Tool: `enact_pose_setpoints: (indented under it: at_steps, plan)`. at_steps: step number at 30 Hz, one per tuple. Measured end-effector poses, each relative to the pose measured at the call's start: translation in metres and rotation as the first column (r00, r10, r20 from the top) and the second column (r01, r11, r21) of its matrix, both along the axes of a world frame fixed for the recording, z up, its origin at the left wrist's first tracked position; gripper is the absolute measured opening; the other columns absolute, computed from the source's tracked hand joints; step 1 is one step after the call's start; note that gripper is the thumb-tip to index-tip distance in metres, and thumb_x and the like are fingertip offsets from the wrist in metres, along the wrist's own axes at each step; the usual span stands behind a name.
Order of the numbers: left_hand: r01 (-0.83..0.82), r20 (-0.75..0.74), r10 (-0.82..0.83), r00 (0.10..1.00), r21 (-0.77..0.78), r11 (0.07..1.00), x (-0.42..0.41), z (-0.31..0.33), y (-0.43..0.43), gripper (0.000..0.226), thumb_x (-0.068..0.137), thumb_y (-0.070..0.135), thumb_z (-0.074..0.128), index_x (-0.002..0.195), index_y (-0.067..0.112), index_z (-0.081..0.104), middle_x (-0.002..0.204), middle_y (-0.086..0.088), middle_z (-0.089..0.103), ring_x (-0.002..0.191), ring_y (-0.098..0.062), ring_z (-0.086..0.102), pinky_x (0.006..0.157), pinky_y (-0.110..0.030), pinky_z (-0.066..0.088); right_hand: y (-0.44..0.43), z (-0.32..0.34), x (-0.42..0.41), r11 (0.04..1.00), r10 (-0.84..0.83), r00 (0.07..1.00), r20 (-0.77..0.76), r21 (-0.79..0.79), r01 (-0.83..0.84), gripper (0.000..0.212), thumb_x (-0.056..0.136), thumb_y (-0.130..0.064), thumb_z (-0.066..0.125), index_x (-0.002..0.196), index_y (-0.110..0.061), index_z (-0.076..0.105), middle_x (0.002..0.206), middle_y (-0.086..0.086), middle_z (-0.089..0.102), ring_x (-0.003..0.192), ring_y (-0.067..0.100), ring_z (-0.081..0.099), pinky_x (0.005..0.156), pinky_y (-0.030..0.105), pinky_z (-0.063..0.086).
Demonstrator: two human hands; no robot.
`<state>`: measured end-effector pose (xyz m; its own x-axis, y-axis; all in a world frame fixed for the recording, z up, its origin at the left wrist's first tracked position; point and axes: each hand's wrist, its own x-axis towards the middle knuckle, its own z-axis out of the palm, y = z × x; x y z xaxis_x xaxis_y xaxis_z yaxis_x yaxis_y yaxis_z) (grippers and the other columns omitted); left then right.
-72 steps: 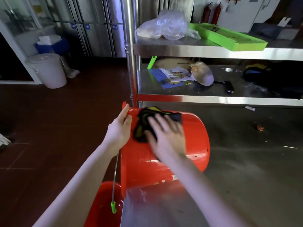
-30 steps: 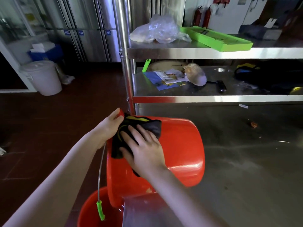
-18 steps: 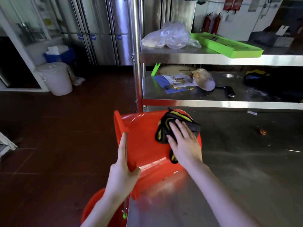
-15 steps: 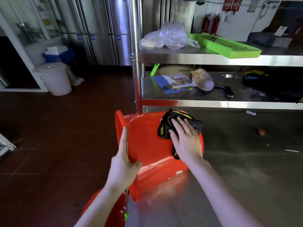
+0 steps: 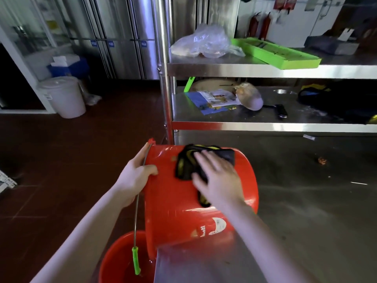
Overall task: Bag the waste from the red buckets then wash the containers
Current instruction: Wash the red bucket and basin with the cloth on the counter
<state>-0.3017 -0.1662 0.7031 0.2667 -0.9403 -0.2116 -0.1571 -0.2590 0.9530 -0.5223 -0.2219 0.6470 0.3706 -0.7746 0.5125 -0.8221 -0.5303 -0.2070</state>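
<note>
A red bucket (image 5: 177, 213) lies on its side at the left edge of the steel table (image 5: 306, 221), its mouth facing left. My left hand (image 5: 135, 176) grips the bucket's rim, thumb on the outer wall, with the wire handle (image 5: 135, 217) hanging down beside it. My right hand (image 5: 218, 180) presses a dark cloth with yellow stripes (image 5: 188, 162) flat against the bucket's outer wall. A second red bucket (image 5: 120, 260) stands on the floor below, with water in it.
A steel shelf rack (image 5: 265, 127) rises behind the table, holding a plastic bag (image 5: 204, 41), a green tray (image 5: 275, 54) and papers (image 5: 216, 99). A white lidded bin (image 5: 63, 94) stands on the red tiled floor at the left.
My left hand moved up to the bucket's rim and now curls round it. My right hand slid the cloth back toward the rim side. The bucket turned slightly; its label now shows.
</note>
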Motion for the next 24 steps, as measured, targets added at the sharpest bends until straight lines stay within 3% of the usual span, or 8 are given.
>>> enact_pose_setpoints:
  at_steps: [2, 4, 6, 8, 13, 16, 20, 24]
  plan:
    - [-0.027, 0.009, 0.027, 1.000, 0.056, 0.998, -0.002, 0.004, -0.007, 0.084, 0.075, 0.000, 0.054, 0.143, 0.047, 0.038, 0.075, -0.010, 0.066, 0.062, -0.025, 0.059, 0.061, -0.041, 0.054, -0.018, 0.005, -0.034, 0.988, -0.138, 0.989, 0.057, 0.076, 0.134, 0.043, 0.088, -0.040, 0.057, 0.125, -0.021, 0.064, 0.128, 0.004, 0.064, 0.115, 0.026, 0.061, 0.095, 0.037, 0.048]
    - [-0.055, -0.036, 0.060, 0.998, 0.140, 0.989, -0.004, 0.012, -0.018, 0.071, 0.074, -0.001, 0.054, 0.135, 0.034, 0.047, 0.084, -0.011, 0.064, 0.058, -0.022, 0.060, 0.054, -0.036, 0.054, -0.033, 0.017, -0.053, 0.944, -0.221, 0.975, 0.006, 0.251, 0.213, 0.036, 0.091, -0.044, 0.051, 0.121, -0.029, 0.063, 0.119, -0.003, 0.067, 0.105, 0.028, 0.063, 0.086, 0.035, 0.048]
    - [-0.055, -0.038, 0.065, 0.997, 0.226, 0.973, -0.006, 0.021, -0.026, 0.026, 0.079, 0.002, 0.056, 0.097, 0.020, 0.060, 0.081, -0.015, 0.063, 0.058, -0.023, 0.062, 0.057, -0.039, 0.056, -0.038, 0.027, -0.046, 0.914, -0.212, 0.969, -0.128, 0.325, 0.243, 0.036, 0.093, -0.053, 0.040, 0.120, -0.038, 0.059, 0.117, -0.009, 0.066, 0.102, 0.028, 0.063, 0.082, 0.035, 0.049]
    - [-0.053, -0.009, 0.058, 0.998, 0.273, 0.961, -0.005, 0.020, -0.031, 0.015, 0.087, 0.008, 0.057, 0.078, 0.019, 0.060, 0.076, -0.017, 0.066, 0.068, -0.030, 0.065, 0.072, -0.047, 0.057, -0.024, 0.035, -0.022, 0.942, -0.094, 0.976, -0.195, 0.301, 0.150, 0.040, 0.093, -0.056, 0.034, 0.120, -0.038, 0.057, 0.117, -0.012, 0.065, 0.103, 0.024, 0.064, 0.081, 0.034, 0.050]
    - [-0.069, 0.193, 0.029, 0.981, 0.204, 0.977, -0.012, 0.013, -0.044, 0.016, 0.090, 0.001, 0.055, 0.082, 0.007, 0.068, 0.107, -0.020, 0.066, 0.095, -0.025, 0.060, 0.095, -0.043, 0.047, 0.034, 0.035, 0.043, 0.975, 0.178, 0.981, -0.077, 0.145, -0.166, 0.047, 0.090, -0.051, 0.038, 0.127, -0.028, 0.057, 0.122, -0.010, 0.064, 0.111, 0.016, 0.060, 0.090, 0.034, 0.050]
    - [-0.103, 0.163, 0.072, 0.984, 0.189, 0.977, -0.007, 0.009, -0.052, 0.026, 0.089, 0.002, 0.061, 0.114, 0.001, 0.067, 0.122, -0.017, 0.063, 0.112, -0.026, 0.059, 0.100, -0.033, 0.044, 0.045, 0.031, 0.041, 0.968, 0.225, 0.974, -0.035, 0.118, -0.220, 0.048, 0.092, -0.048, 0.040, 0.131, -0.026, 0.055, 0.129, -0.009, 0.060, 0.120, 0.015, 0.054, 0.097, 0.034, 0.046]
    - [-0.201, -0.001, 0.204, 0.979, 0.178, 0.963, -0.002, 0.006, -0.050, 0.029, 0.089, 0.003, 0.061, 0.116, 0.014, 0.063, 0.085, -0.013, 0.065, 0.070, -0.022, 0.062, 0.070, -0.032, 0.054, 0.025, 0.024, -0.011, 0.992, 0.039, 0.998, -0.057, 0.123, -0.031, 0.045, 0.091, -0.053, 0.040, 0.129, -0.033, 0.056, 0.128, -0.012, 0.060, 0.113, 0.014, 0.059, 0.093, 0.031, 0.050]
    - [-0.197, 0.006, 0.200, 0.980, 0.206, 0.959, -0.003, 0.010, -0.049, 0.021, 0.090, 0.002, 0.056, 0.076, 0.017, 0.058, 0.071, -0.013, 0.058, 0.056, -0.023, 0.058, 0.049, -0.027, 0.052, -0.001, 0.018, -0.070, 0.908, -0.287, 0.956, -0.053, 0.302, 0.290, 0.042, 0.091, -0.053, 0.046, 0.127, -0.034, 0.056, 0.124, -0.008, 0.063, 0.105, 0.023, 0.062, 0.081, 0.033, 0.051]
